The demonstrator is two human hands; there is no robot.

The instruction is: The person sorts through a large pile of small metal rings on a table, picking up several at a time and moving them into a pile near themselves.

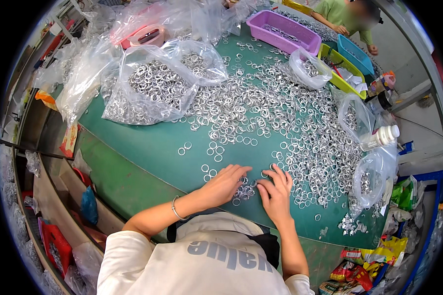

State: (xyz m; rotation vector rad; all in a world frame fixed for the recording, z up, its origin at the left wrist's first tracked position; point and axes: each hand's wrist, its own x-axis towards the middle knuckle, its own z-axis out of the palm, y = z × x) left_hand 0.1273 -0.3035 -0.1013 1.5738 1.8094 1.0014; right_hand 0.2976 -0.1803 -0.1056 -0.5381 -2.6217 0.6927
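rings (325, 147), thin bright metal hoops, lie heaped across the smooth green tabletop (150, 140). the left hand (224, 187), loosely curled, partly covers a small cluster (244, 192), its hold hidden; the right hand (277, 194) beside it is half open, thumb apart from curved fingers, any grip unclear. a crinkled clear plastic bag (179, 71) bulges with more.

White short-sleeved shirt (182, 270), grey lettering (231, 256), silver bracelet (174, 208)

left hand (224, 186) | right hand (277, 194) | small silvery rings (245, 191) between | ring heap (322, 152) beyond
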